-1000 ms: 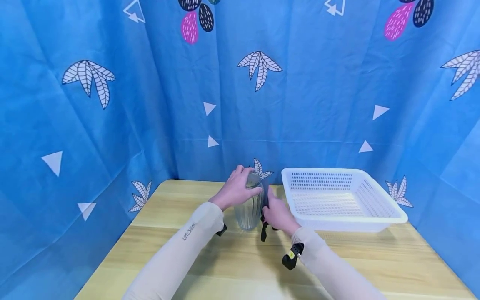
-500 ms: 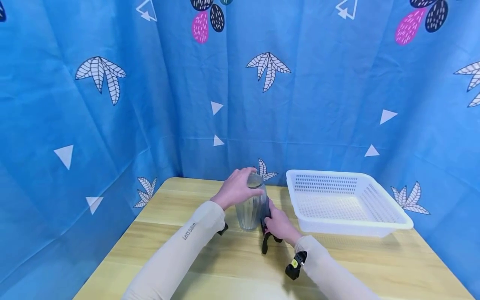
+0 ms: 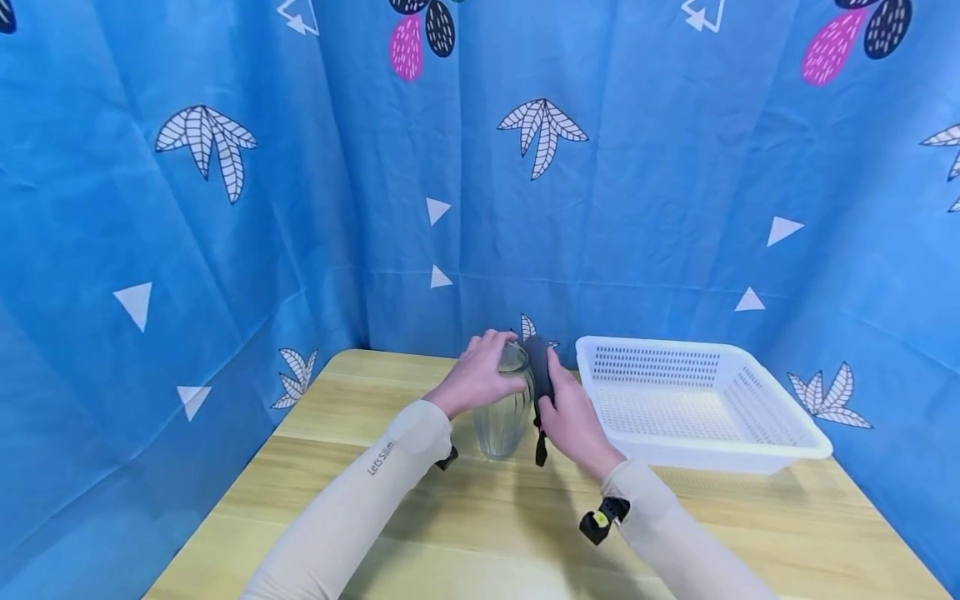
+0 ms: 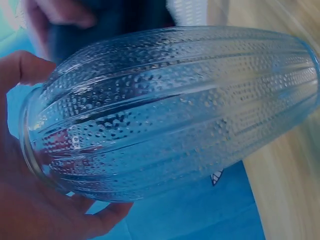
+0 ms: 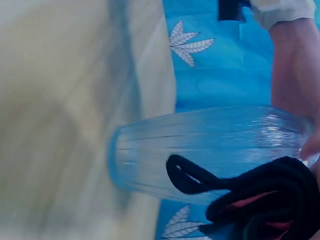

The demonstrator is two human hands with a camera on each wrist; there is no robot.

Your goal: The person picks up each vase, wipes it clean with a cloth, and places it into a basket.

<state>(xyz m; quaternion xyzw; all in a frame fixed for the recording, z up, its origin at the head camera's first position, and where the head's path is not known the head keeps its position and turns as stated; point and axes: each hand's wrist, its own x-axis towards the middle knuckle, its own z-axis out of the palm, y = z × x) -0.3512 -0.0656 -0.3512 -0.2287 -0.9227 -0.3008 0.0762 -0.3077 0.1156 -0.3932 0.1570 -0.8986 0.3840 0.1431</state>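
A clear ribbed glass vase (image 3: 501, 423) stands upright on the table; the left wrist view shows the dimpled texture on this vase (image 4: 165, 110). My left hand (image 3: 474, 377) grips it round the neck, with thumb and fingers (image 4: 107, 217) on opposite sides just below the rim. In my right hand (image 3: 576, 421) is a folded dark cloth (image 3: 539, 367), beside the vase's right side near its top. The right wrist view shows folds and a hanging loop of the cloth (image 5: 295, 175) in front of the glass. Whether cloth and glass touch, I cannot tell.
To the right stands a white perforated plastic basket (image 3: 697, 442) on the wooden table (image 3: 465, 533). A blue patterned curtain (image 3: 480, 217) surrounds the table's back and sides. A black strap with a small device (image 3: 606, 518) sits at the right wrist.
My right hand has raised the dark cloth from the vase's lower right side to near its rim. The left hand keeps its grip on the vase. The head view has shifted slightly.
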